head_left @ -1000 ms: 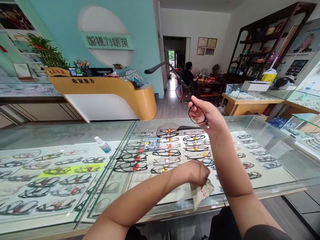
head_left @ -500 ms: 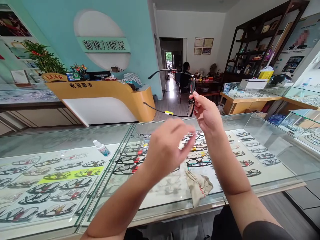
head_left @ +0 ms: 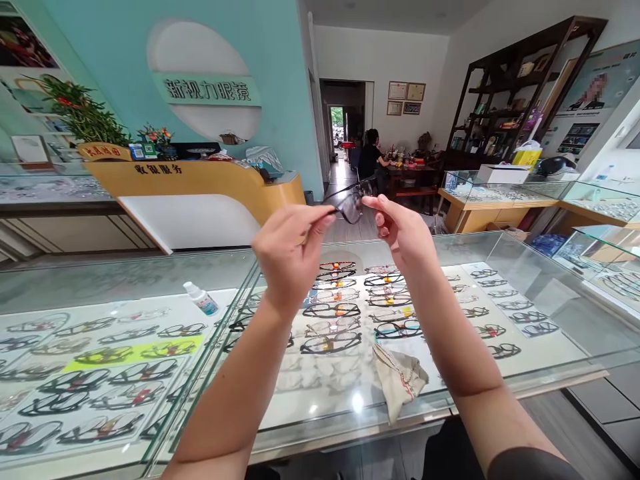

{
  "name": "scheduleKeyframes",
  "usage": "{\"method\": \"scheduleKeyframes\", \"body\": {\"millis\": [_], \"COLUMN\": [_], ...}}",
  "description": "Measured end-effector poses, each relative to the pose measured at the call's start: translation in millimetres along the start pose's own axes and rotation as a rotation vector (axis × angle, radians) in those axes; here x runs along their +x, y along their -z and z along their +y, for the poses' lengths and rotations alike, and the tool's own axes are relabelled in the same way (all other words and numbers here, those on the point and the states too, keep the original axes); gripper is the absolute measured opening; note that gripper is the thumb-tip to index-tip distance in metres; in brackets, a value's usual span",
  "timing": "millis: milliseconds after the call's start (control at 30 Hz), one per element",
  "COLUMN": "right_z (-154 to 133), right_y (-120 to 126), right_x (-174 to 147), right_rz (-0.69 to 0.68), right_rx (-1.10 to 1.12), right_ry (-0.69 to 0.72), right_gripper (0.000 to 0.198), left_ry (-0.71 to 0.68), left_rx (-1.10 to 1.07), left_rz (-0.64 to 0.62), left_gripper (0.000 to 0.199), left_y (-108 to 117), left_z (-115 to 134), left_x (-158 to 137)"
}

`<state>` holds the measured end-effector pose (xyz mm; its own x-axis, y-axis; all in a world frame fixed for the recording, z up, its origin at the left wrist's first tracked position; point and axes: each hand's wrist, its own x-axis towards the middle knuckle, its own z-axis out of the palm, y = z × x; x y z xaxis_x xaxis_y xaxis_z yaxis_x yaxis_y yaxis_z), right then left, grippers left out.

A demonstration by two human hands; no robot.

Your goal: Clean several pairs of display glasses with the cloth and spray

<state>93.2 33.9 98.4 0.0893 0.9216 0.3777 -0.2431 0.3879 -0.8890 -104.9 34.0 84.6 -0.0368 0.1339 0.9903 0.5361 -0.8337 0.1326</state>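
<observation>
Between my two hands, above the glass display case, hangs a pair of eyeglasses (head_left: 351, 208) with a thin dark frame. My left hand (head_left: 293, 247) pinches it at its left side with thumb and fingertips. At the lens on the other side, my right hand (head_left: 403, 230) grips the frame between thumb and finger. One dark temple stretches out behind the lenses; the other is partly hidden by my left hand. Below, on the case's glass top, a beige cloth pouch (head_left: 399, 380) lies near the front edge.
Rows of eyeglasses (head_left: 330, 343) lie inside the glass display case (head_left: 280, 433). A white spray bottle (head_left: 201, 298) rests on the left case. Farther back stand a yellow-and-white counter (head_left: 200, 220) and a person (head_left: 371, 157) seated at a table.
My left hand has moved from being free beside the eyeglasses to gripping them. The eyeglasses have turned and come lower and slightly left. My right hand keeps its hold.
</observation>
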Motion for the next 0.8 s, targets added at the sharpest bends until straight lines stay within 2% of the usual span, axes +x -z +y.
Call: {"method": "scheduleKeyframes", "body": {"millis": [67,167,233,367,467,667,800], "right_z": [-2,-1,1,2,1,-3,-8], "right_y": [4,14,21,22,15,8,8], "right_x": [0,7,12,11,3,-4,-8], "right_rz": [0.043,0.155,0.106,-0.088,-0.102,-0.083,-0.133], "right_rx": [-0.088,-0.179,-0.217,-0.258,-0.308,-0.374,-0.379], "right_ry": [0.11,0.259,0.285,0.319,0.383,0.458,0.516], "right_gripper": [0.032,0.026,0.031,0.049,0.055,0.038,0.044], "left_ry": [0.192,0.447,0.529,0.567,0.573,0.517,0.525], "left_rx": [-0.077,-0.215,-0.276,-0.339,-0.343,-0.304,-0.301], "left_rz": [0.062,0.068,0.053,0.064,0.071,0.05,0.072], "left_gripper": [0.015,0.024,0.028,0.03,0.033,0.036,0.034], "left_y": [4,9,13,17,17,12,11], "left_z": [-9,-20,-22,-20,-17,-16,-17], "left_x": [4,9,13,17,17,15,15]}}
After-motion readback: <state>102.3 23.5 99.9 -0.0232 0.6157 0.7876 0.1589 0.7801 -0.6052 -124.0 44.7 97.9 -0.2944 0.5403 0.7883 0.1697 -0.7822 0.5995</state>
